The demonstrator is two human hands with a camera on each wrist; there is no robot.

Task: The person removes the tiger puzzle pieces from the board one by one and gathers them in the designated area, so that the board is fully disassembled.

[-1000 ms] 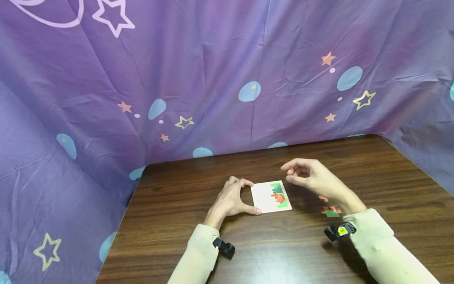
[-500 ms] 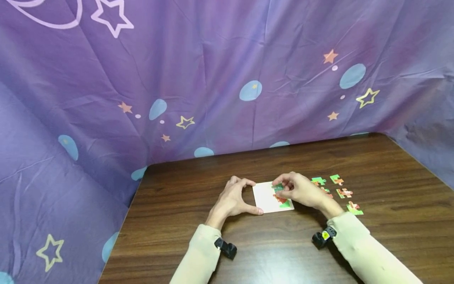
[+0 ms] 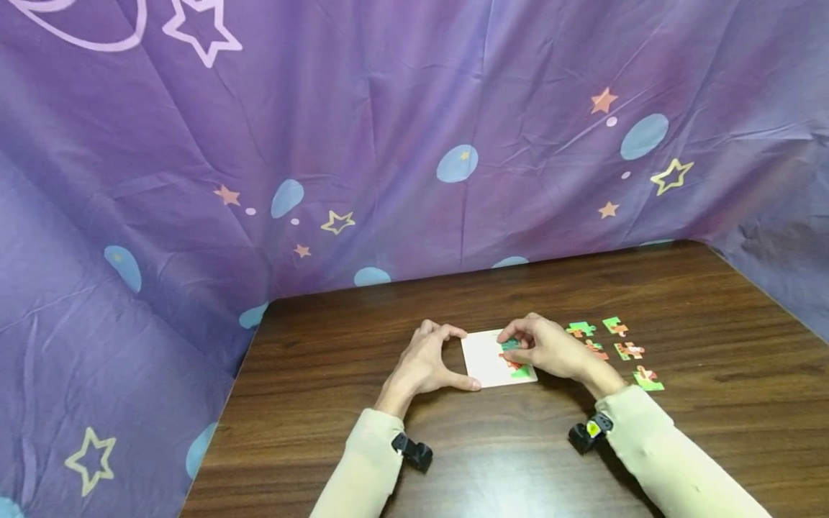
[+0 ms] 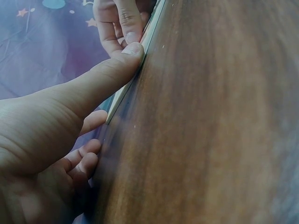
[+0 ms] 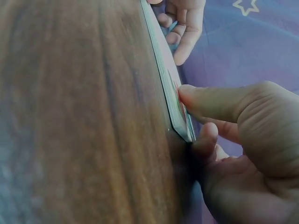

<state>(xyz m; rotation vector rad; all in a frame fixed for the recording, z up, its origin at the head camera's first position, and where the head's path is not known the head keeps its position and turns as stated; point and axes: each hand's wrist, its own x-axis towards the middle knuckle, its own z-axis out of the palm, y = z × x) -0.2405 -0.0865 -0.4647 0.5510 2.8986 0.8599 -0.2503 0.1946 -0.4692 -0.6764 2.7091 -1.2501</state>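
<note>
A white square puzzle board [image 3: 481, 360] lies flat on the table, with green, teal and red pieces along its right side. My left hand [image 3: 421, 363] grips the board's left side, the thumb at the near corner and the index finger at the far one. Over the right part of the board, my right hand [image 3: 550, 349] pinches a teal puzzle piece [image 3: 509, 344] between thumb and index finger; the hand partly covers it. In the right wrist view the right thumb [image 5: 205, 100] touches the board's printed face.
Several loose puzzle pieces, among them a green one [image 3: 583, 329] and a red-and-green one [image 3: 648, 378], lie right of the board, beside my right wrist. The brown wooden table [image 3: 311, 446] ends at a purple star-patterned cloth [image 3: 388, 144] behind and at the sides.
From raised above the table right of the board, my right hand has come down and left onto its pieces, then stayed nearly still, uncovering loose pieces. My left hand keeps its grip.
</note>
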